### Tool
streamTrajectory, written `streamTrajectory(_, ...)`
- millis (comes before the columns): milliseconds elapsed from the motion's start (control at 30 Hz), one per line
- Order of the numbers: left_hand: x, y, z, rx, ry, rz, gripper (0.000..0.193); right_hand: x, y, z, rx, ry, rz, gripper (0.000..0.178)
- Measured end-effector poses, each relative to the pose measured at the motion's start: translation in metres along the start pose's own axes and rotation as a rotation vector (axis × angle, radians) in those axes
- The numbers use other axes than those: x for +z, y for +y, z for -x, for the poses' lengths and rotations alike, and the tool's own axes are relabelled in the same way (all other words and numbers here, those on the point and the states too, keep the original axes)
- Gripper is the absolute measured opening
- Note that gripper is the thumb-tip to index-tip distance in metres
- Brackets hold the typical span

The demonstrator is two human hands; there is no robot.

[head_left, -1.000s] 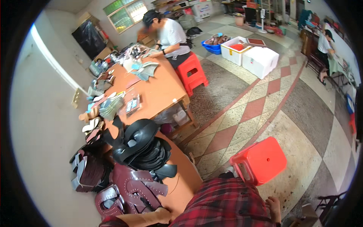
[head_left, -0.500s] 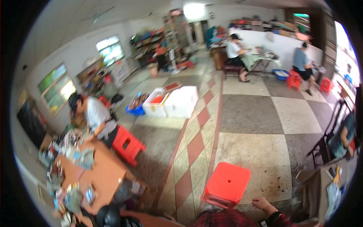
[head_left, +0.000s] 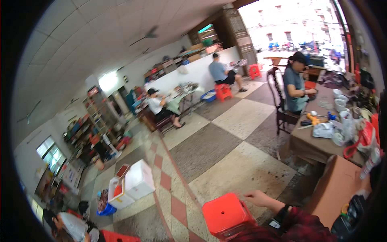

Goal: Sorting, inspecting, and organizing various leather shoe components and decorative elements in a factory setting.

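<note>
My right hand reaches out from a red plaid sleeve with a dark band at the wrist. Its fingers are loosely extended and nothing shows in them. Just to its left is a red plastic stool with a small hole in the middle of its seat; from this angle I cannot tell whether the fingertips touch it. My left hand is out of the picture.
At right, a cloth-covered table carries cups, bags and tools; a person sits beside it. A brown board-like surface stands nearer. White foam boxes sit on the tiled floor at left. Other people sit working farther off.
My view has swung to the right and tilted, bringing the doorway and the right-hand table into sight. My right hand and more of its forearm now show higher, beside the stool.
</note>
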State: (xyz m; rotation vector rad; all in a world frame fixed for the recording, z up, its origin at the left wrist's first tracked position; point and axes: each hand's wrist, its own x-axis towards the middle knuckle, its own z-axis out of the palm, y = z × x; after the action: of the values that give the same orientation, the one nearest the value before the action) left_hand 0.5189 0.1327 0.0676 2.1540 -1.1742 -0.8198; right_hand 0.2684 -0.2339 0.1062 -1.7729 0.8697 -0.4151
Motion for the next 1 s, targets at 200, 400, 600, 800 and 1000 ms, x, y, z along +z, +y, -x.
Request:
streamTrajectory(200, 0.053, 0.209, -0.148, 0.526, -0.464, 0.642, 0.039, 0.025, -0.090, -0.031, -0.525, 0.218, 0.258, 0.025)
streamTrajectory(400, 0.120, 0.263, -0.170, 0.445, -0.984, 0.738, 0.053, -0.014, -0.125, -0.008, -0.600, 0.435, 0.306, 0.023)
streamTrajectory(600, 0.141, 0.306, -0.157, 0.547, -1.197, 0.571, 0.042, -0.079, -0.088, 0.018, -0.320, 0.666, -0.070, 0.023)
streamTrajectory(800, 0.151, 0.375, -0.143, 0.650, -0.986, 0.343, 0.033, -0.161, -0.045, 0.051, -0.405, 0.857, -0.734, 0.013)
streamTrajectory(1000, 0.198, 0.392, -0.137, 0.796, -0.979, 0.148, 0.031, -0.179, 0.021, 0.096, -0.203, 1.147, -1.022, 0.013)
